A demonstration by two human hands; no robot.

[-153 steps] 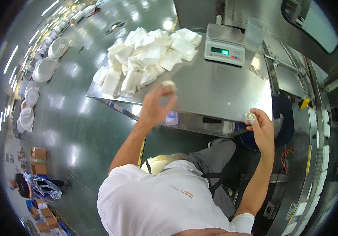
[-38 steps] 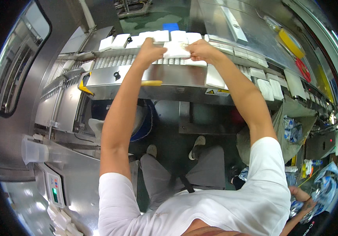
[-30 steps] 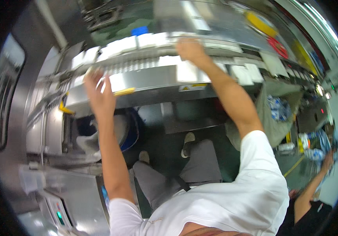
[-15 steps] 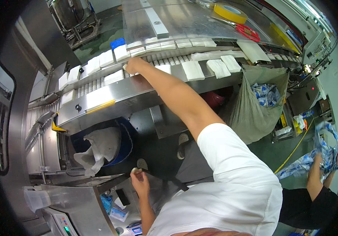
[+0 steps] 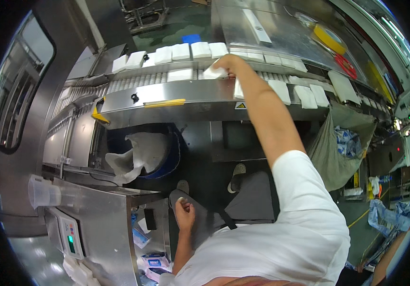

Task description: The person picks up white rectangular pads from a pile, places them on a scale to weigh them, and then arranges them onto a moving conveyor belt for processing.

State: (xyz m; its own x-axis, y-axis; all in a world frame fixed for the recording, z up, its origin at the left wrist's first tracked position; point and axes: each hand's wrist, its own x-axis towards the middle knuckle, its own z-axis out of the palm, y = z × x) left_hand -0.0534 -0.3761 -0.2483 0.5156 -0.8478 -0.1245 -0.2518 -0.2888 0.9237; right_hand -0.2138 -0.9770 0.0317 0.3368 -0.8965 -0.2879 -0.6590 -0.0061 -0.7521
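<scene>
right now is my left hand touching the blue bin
Apart. The head view shows it plainly: a shoe and dark floor are visible between the left hand and the blue bin.

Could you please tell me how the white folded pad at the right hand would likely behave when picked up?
Though blurred, the white folded pad is probably light and soft, looking like layered cloth. Its edges may splay, since a similar pad on the metal front ledge looks uneven. Being flat, it seems unlikely to roll.
</scene>
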